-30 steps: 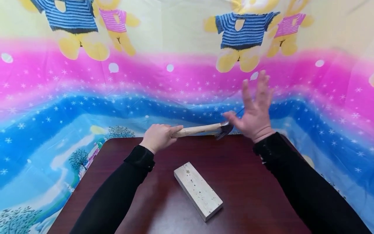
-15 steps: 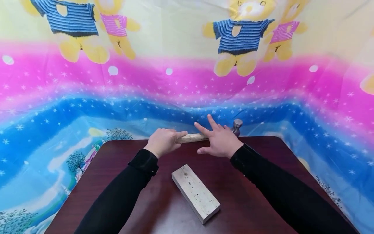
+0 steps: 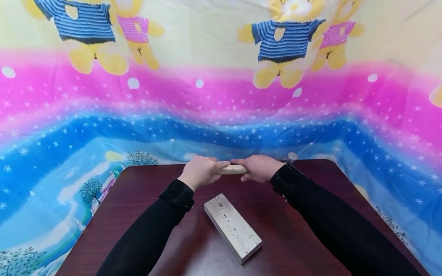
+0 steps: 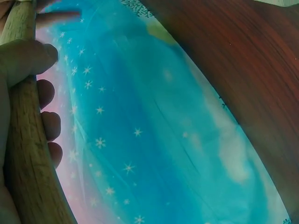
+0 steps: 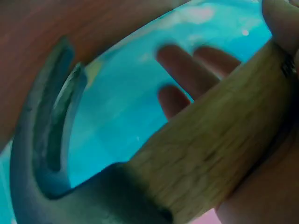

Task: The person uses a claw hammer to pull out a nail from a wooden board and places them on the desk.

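A claw hammer with a pale wooden handle (image 3: pixel 232 169) is held crosswise above the far part of the table. My left hand (image 3: pixel 200 171) grips the handle toward its free end; in the left wrist view its thumb (image 4: pixel 28 59) and fingertips wrap the wood (image 4: pixel 28 144). Closer to the head, my right hand (image 3: pixel 260 168) also holds the handle, with fingers curling round it in the right wrist view. The dark metal claw (image 5: pixel 25 149) shows large there. In the head view the hammer's face (image 3: pixel 292 156) peeks out beyond the right wrist, and the sleeve hides part of the head.
A light wooden block (image 3: pixel 233 226) with small dark holes lies slantwise on the dark red-brown table (image 3: pixel 304 230), nearer to me than the hammer. Behind the table's far edge hangs a printed curtain (image 3: pixel 214 103) with bears and snowflakes.
The right hand, first spread out at the right near the hammer's head, has come in leftward and taken hold of the handle. The hammer has lowered slightly and shifted right; the block stays put.
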{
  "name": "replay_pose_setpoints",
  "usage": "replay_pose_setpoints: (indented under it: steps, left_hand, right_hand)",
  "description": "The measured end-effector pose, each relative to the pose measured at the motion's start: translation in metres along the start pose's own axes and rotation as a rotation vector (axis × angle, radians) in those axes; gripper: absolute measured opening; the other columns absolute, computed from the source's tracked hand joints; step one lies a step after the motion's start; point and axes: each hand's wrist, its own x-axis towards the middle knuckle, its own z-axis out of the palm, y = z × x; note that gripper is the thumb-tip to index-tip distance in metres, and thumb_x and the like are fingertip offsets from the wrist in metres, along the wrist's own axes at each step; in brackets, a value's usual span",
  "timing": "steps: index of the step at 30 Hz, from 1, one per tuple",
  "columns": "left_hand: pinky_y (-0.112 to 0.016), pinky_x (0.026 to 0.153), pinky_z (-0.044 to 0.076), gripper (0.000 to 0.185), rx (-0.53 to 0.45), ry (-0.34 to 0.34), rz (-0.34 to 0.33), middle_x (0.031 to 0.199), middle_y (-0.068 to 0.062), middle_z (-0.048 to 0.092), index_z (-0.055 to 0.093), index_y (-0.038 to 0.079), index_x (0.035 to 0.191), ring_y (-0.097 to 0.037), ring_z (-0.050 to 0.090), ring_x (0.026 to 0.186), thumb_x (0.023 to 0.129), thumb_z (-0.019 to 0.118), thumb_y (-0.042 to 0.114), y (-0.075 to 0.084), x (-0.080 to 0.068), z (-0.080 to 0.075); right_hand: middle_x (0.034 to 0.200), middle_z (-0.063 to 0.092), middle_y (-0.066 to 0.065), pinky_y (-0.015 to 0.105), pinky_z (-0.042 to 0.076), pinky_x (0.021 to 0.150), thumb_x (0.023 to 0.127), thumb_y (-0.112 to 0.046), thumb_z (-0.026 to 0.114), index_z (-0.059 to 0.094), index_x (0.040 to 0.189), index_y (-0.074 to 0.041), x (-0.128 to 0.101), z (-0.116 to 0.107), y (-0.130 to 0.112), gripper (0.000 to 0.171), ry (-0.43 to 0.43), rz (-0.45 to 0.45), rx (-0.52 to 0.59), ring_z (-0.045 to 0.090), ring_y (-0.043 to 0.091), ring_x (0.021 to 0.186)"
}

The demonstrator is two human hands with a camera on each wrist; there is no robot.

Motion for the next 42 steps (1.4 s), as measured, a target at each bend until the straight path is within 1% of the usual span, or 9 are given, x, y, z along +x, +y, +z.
replay_pose_setpoints:
  steps: [4, 8, 13, 16, 21, 25, 32, 36, 42]
  left_hand:
    - [-0.028, 0.053, 0.050, 0.048, 0.030, 0.009, 0.036, 0.077, 0.003, 0.064, 0.070, 0.026, 0.128, -0.014, 0.059, 0.059, 0.081, 0.083, 0.024, 0.002, 0.000, 0.004]
    - [-0.029, 0.052, 0.050, 0.045, 0.073, 0.047, 0.086, 0.074, 0.004, 0.060, 0.071, 0.026, 0.127, -0.013, 0.059, 0.059, 0.083, 0.080, 0.024, 0.002, -0.001, 0.006]
    - [-0.028, 0.058, 0.051, 0.040, 0.050, 0.116, 0.166, 0.080, 0.001, 0.060, 0.070, 0.019, 0.126, -0.014, 0.058, 0.067, 0.089, 0.076, 0.030, 0.003, 0.000, 0.009]
    - [-0.033, 0.080, 0.052, 0.044, 0.005, 0.170, 0.252, 0.104, -0.007, 0.064, 0.068, 0.014, 0.130, -0.021, 0.061, 0.093, 0.092, 0.070, 0.035, 0.009, 0.001, 0.007]
    - [-0.044, 0.111, 0.032, 0.061, -0.070, 0.262, 0.378, 0.141, -0.022, 0.047, 0.055, 0.008, 0.141, -0.035, 0.043, 0.133, 0.091, 0.061, 0.041, 0.017, -0.012, 0.004]
    - [-0.045, 0.108, 0.036, 0.070, -0.146, 0.271, 0.327, 0.144, -0.023, 0.044, 0.049, 0.003, 0.144, -0.035, 0.045, 0.130, 0.086, 0.067, 0.039, 0.010, -0.038, 0.013]
    - [-0.046, 0.102, 0.042, 0.056, -0.238, -0.043, 0.001, 0.139, -0.013, 0.053, 0.060, 0.006, 0.137, -0.028, 0.054, 0.122, 0.087, 0.073, 0.029, -0.008, -0.089, 0.040]
    - [-0.043, 0.098, 0.046, 0.042, -0.337, -0.229, -0.002, 0.143, -0.007, 0.052, 0.067, 0.015, 0.133, -0.022, 0.061, 0.115, 0.092, 0.070, 0.027, -0.003, -0.098, 0.055]
    - [-0.032, 0.091, 0.051, 0.034, -0.291, -0.330, 0.051, 0.139, -0.005, 0.057, 0.074, 0.018, 0.122, -0.016, 0.066, 0.106, 0.093, 0.072, 0.036, 0.012, -0.099, 0.070]
  right_hand:
    - [0.090, 0.062, -0.005, 0.039, 0.049, 0.075, 0.092, -0.022, 0.075, 0.060, 0.115, -0.019, 0.001, 0.006, 0.004, 0.027, -0.030, -0.024, 0.078, 0.058, 0.015, 0.079]
    - [0.083, 0.058, -0.005, 0.038, 0.048, 0.070, 0.091, -0.021, 0.075, 0.055, 0.102, -0.019, -0.001, 0.010, 0.008, 0.023, -0.034, -0.045, 0.114, 0.056, 0.016, 0.075]
    - [0.083, 0.057, -0.002, 0.037, 0.047, 0.069, 0.092, -0.021, 0.074, 0.053, 0.101, -0.018, -0.003, 0.011, 0.012, 0.023, -0.045, -0.039, 0.106, 0.055, 0.017, 0.072]
    - [0.085, 0.056, -0.002, 0.037, 0.047, 0.070, 0.093, -0.021, 0.073, 0.054, 0.103, -0.018, -0.004, 0.013, 0.022, 0.022, -0.034, -0.046, 0.138, 0.055, 0.017, 0.075]
    - [0.084, 0.055, 0.001, 0.040, 0.045, 0.071, 0.095, -0.022, 0.071, 0.057, 0.110, -0.017, -0.011, 0.010, 0.041, 0.021, 0.053, -0.011, 0.290, 0.054, 0.019, 0.075]
    - [0.087, 0.056, 0.003, 0.041, 0.043, 0.072, 0.097, -0.024, 0.069, 0.057, 0.125, -0.017, -0.019, 0.005, 0.046, 0.032, 0.084, 0.016, 0.379, 0.053, 0.021, 0.075]
    - [0.090, 0.057, 0.009, 0.041, 0.049, 0.061, 0.097, -0.027, 0.069, 0.047, 0.146, -0.017, -0.031, 0.008, 0.038, 0.054, 0.045, 0.033, 0.590, 0.058, 0.031, 0.065]
    - [0.083, 0.055, 0.010, 0.039, 0.048, 0.056, 0.096, -0.027, 0.069, 0.049, 0.142, -0.019, -0.034, 0.014, 0.026, 0.050, 0.025, 0.026, 0.684, 0.055, 0.026, 0.059]
    - [0.076, 0.058, 0.007, 0.037, 0.048, 0.054, 0.096, -0.023, 0.069, 0.057, 0.121, -0.019, -0.029, 0.028, 0.000, 0.028, -0.017, -0.075, 0.692, 0.058, 0.029, 0.060]
